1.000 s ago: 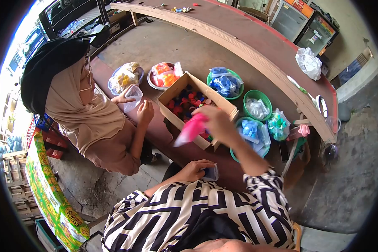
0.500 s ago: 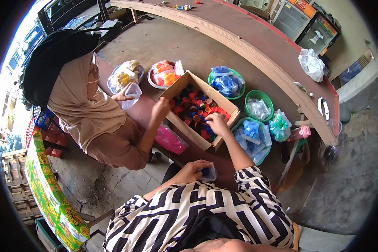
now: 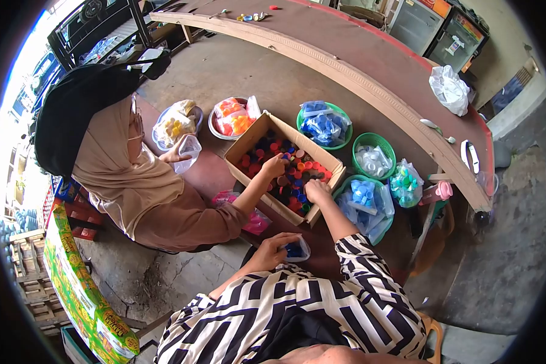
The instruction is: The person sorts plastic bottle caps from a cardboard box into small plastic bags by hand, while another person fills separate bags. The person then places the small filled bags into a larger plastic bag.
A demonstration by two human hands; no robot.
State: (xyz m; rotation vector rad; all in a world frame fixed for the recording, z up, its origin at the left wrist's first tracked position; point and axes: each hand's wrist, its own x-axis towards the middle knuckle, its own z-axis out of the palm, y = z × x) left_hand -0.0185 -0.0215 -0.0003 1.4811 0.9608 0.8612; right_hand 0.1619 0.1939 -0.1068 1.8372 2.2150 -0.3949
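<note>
My left hand (image 3: 271,252) is closed on the rim of a small clear plastic bag (image 3: 299,252) with dark blue bottle caps in it, low in front of my body. My right hand (image 3: 316,191) is inside the near right side of a cardboard box (image 3: 242,171), its fingers bent together at the caps; what they hold is hidden. Loose bottle caps (image 3: 298,165), mostly red with some blue, black and brown, cover the box floor. A co-worker's hand (image 3: 276,165) also reaches into the box, left of mine.
The co-worker on the left holds a clear bag (image 3: 189,151). Around the box stand a basket of blue caps (image 3: 324,127), a green basket of clear bags (image 3: 373,155), a basin of light blue caps (image 3: 364,203), a bowl of orange caps (image 3: 233,116) and a pink packet (image 3: 255,221).
My right hand has moved down slightly toward the box's near right corner. The co-worker's hand has gone from the box's left edge in over the caps.
</note>
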